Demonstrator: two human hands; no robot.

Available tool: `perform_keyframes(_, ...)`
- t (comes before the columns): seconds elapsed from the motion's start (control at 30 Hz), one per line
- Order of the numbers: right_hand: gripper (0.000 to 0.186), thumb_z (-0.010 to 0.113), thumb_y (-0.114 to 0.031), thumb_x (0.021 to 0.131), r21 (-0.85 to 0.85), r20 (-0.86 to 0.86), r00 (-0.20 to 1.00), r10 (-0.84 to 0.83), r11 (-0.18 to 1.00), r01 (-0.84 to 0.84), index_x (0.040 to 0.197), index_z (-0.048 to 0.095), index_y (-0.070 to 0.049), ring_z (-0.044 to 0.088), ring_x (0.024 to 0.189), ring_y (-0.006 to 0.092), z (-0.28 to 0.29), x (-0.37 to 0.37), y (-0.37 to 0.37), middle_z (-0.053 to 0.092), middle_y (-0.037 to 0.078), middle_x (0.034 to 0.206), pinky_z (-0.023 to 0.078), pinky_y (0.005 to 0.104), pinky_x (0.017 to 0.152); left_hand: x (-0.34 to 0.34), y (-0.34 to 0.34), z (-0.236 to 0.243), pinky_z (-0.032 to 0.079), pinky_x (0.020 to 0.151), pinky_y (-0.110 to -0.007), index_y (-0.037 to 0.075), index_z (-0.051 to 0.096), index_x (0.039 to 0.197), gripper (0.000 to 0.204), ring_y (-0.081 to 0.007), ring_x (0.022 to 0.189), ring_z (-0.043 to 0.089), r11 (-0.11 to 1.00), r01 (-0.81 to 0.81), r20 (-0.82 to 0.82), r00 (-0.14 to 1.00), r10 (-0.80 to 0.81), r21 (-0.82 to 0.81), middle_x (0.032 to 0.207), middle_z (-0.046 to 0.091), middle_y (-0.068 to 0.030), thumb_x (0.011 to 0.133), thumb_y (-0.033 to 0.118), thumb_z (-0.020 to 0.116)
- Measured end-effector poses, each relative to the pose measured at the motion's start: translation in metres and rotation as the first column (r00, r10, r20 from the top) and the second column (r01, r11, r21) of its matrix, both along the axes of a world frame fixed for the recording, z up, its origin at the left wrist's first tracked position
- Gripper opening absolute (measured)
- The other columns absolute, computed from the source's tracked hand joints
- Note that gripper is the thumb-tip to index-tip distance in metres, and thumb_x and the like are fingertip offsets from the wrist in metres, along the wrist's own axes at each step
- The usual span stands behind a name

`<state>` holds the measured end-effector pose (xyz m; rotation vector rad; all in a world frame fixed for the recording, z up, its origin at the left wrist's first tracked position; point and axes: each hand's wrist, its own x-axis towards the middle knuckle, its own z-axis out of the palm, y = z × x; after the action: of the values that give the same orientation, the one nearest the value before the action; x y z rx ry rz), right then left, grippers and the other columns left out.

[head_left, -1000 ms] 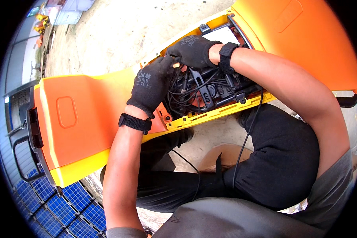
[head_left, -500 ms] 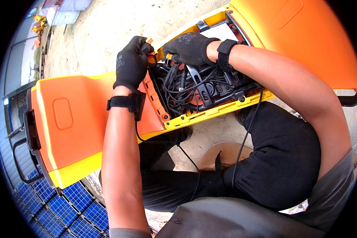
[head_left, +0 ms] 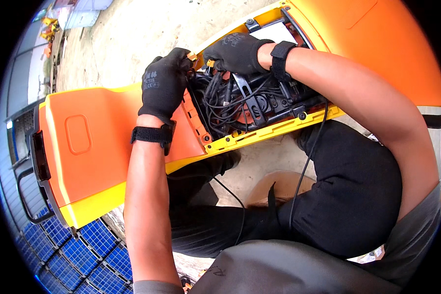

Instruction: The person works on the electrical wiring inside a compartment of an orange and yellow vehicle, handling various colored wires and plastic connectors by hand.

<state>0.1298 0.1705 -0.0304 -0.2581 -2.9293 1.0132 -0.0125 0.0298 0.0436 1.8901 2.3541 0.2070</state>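
My left hand [head_left: 165,81], in a black work glove, pinches a small yellow-orange cable connector [head_left: 192,57] between thumb and fingers. Just to its right, my gloved right hand [head_left: 237,53] is closed on a second yellow connector [head_left: 210,63], whose tip sticks out from the fingers. The two connectors face each other with a small gap between them. Below them, a bundle of black cables [head_left: 215,100] lies in the open bay of an orange and yellow machine body [head_left: 103,127]. My right hand covers part of the bay.
A slotted black metal bracket [head_left: 250,100] stands in the bay beside the cables. The bay's yellow rim [head_left: 274,132] runs along my side. Thin black cords [head_left: 306,166] hang from my wrist straps across my legs. Blue plastic crates [head_left: 85,255] lie at the lower left.
The connector in my left hand has turned and come slightly lower and rightward, nearer the other one. My right hand has risen slightly. Both hands keep their grip.
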Motion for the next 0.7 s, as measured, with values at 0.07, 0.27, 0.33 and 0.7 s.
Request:
perform_keyframes(0.07,0.029,0.057,-0.025,0.093,-0.019,0.039,0.999,0.014,1.0,-0.013,0.117,0.061,-0.009,0.063,0.103,0.0328,0.001,-0.001,0.0,0.067,0.015,0.105,0.048,0.0437,0.089,-0.001,-0.002,-0.001,0.049,0.068,-0.043,0.01,0.065,0.103,0.014,-0.0364,0.078,0.062,0.999,0.026,-0.005,1.0,-0.026,0.024,0.081,0.066,-0.0161,0.089,0.011,0.062)
perform_keyframes(0.27,0.028,0.059,-0.025,0.091,-0.028,0.018,1.0,0.021,0.999,-0.02,0.114,0.062,-0.009,0.063,0.102,0.0334,0.0,0.0,0.001,0.067,0.015,0.103,0.048,0.0443,0.088,0.02,-0.002,0.014,0.05,0.067,-0.044,0.013,0.066,0.1,0.018,-0.0353,0.076,0.063,0.996,0.074,-0.13,0.988,-0.081,-0.057,0.078,0.067,-0.0134,0.083,0.007,0.063)
perform_keyframes(0.33,0.028,0.059,-0.027,0.091,-0.032,0.014,1.0,0.021,0.999,-0.02,0.113,0.063,-0.009,0.063,0.101,0.0335,-0.001,0.001,0.001,0.067,0.015,0.103,0.048,0.0445,0.088,0.022,-0.002,0.007,0.05,0.066,-0.044,0.014,0.065,0.096,0.017,-0.0341,0.074,0.063,0.981,0.183,-0.204,0.96,-0.193,-0.067,0.076,0.066,-0.0117,0.08,0.006,0.063)
perform_keyframes(0.7,0.031,0.06,-0.026,0.09,-0.06,-0.027,0.999,0.025,0.998,-0.026,0.117,0.064,-0.011,0.064,0.101,0.034,-0.006,-0.003,0.002,0.068,0.016,0.106,0.049,0.044,0.088,0.003,0.001,-0.013,0.049,0.081,-0.029,-0.001,0.063,0.108,0.017,-0.0118,0.087,0.062,0.984,-0.177,0.595,0.791,0.141,0.002,0.093,0.068,-0.0042,0.098,0.011,0.056)
